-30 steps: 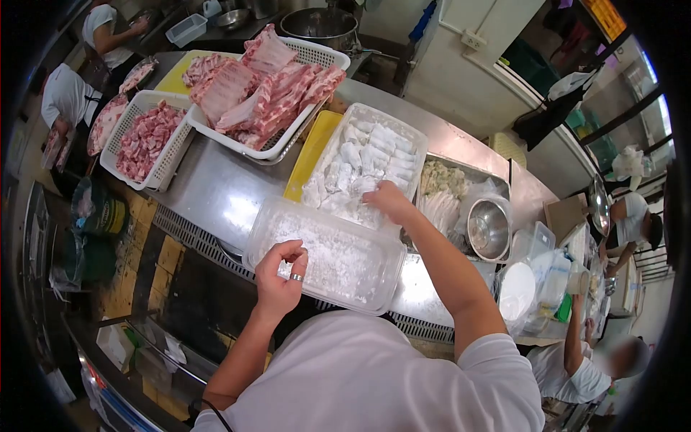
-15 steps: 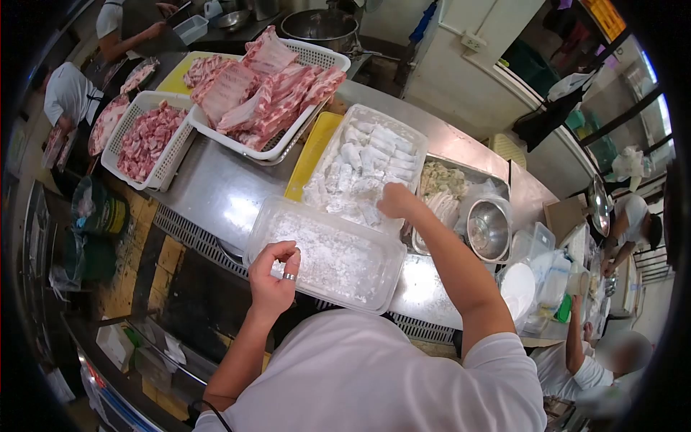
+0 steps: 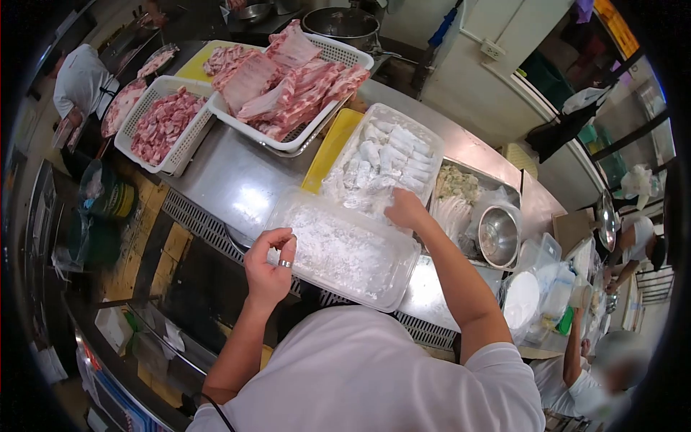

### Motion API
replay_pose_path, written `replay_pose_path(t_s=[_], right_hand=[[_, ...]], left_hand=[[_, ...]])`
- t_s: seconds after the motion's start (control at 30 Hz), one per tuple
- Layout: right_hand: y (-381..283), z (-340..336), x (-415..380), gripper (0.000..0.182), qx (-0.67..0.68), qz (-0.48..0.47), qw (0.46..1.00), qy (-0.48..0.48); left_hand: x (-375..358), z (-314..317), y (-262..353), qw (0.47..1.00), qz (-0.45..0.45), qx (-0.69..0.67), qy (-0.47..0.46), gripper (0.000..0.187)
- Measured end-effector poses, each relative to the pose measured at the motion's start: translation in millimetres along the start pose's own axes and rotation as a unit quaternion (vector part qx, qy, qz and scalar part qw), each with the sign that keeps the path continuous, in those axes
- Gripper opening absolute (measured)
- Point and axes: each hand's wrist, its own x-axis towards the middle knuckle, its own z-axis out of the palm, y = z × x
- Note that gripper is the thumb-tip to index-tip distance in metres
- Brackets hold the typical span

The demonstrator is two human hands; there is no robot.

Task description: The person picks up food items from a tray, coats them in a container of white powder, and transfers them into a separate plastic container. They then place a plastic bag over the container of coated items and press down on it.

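Note:
A plastic tub of white powder [image 3: 345,252] lies directly in front of me, its near edge toward my body. Beyond it is a second tub [image 3: 437,155] holding several powder-coated white pieces [image 3: 394,155]. My right hand [image 3: 407,209] reaches into the near right part of that second tub, fingers bent down among the powder; what they hold is hidden. At the left edge of the powder tub is my left hand [image 3: 271,268], wearing a ring, its thumb and fingers curled toward each other with a gap between them and nothing visible in it.
Raw ribs [image 3: 288,83] fill a white basket, and cut meat [image 3: 167,126] another. A yellow board [image 3: 335,150] lies under the second tub. Right of it are a food tray [image 3: 457,183] and a metal bowl [image 3: 499,236]. Other people stand at left and far right.
The view has shifted, so the tubs and baskets appear farther right. My right hand stays in the second tub, and my left hand remains at the powder tub's left edge.

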Motion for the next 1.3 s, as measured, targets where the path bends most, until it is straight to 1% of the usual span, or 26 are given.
replay_pose_path(t_s=[0.03,0.07,0.17,0.27,0.37,0.47,0.53,0.6,0.7,0.8,0.9,0.97,1.0,1.1,1.2,1.3], right_hand=[[6,1,-3,0.037,-0.038,-0.032,0.998,-0.029],[11,2,-4,0.037,-0.075,-0.064,0.993,-0.058],[-11,-32,-16,0.035,-0.045,-0.038,0.996,-0.067],[-53,-76,-34,0.032,0.124,0.071,0.99,0.012],[-105,-100,-64,0.027,0.26,0.03,0.965,0.033],[-154,-82,-86,0.029,0.232,-0.103,0.966,-0.04],[-170,-32,-85,0.032,0.259,-0.202,0.942,-0.067],[-182,10,-80,0.037,0.163,-0.303,0.937,-0.056],[-178,52,-76,0.043,0.054,-0.39,0.911,-0.119],[-156,56,-78,0.048,0.04,-0.432,0.893,-0.124],[-174,27,-84,0.054,0.007,-0.317,0.933,-0.168],[-161,51,-71,0.056,-0.036,-0.382,0.912,-0.146],[-164,54,-68,0.057,-0.057,-0.413,0.899,-0.132],[-170,55,-67,0.057,-0.038,-0.376,0.912,-0.159],[-164,60,-72,0.058,-0.053,-0.392,0.915,-0.08],[-163,61,-69,0.057,-0.043,-0.38,0.918,-0.107]], left_hand=[[1,-2,0,1.0,-0.011,-0.013,0.01,0.017],[2,-5,0,1.0,-0.013,-0.012,0.0,0.018],[7,-16,-1,1.0,-0.025,-0.009,-0.015,0.021],[14,-26,-2,0.999,-0.037,-0.014,0.02,0.021],[19,-35,-18,0.997,-0.049,-0.03,0.051,0.022],[24,-40,-28,0.992,-0.073,-0.063,0.077,0.023],[24,-40,-42,0.989,-0.084,-0.068,0.096,0.023],[22,-41,-52,0.987,-0.099,-0.082,0.1,0.023],[15,-45,-55,0.985,-0.124,-0.082,0.093,0.024],[8,-52,-57,0.983,-0.13,-0.08,0.098,0.024],[-1,-55,-63,0.98,-0.142,-0.089,0.111,0.024],[-3,-56,-66,0.979,-0.146,-0.085,0.113,0.023],[-3,-55,-65,0.98,-0.146,-0.078,0.113,0.023],[-1,-53,-66,0.981,-0.138,-0.079,0.115,0.024],[1,-50,-67,0.981,-0.135,-0.083,0.115,0.023],[2,-48,-66,0.981,-0.136,-0.08,0.114,0.023]])
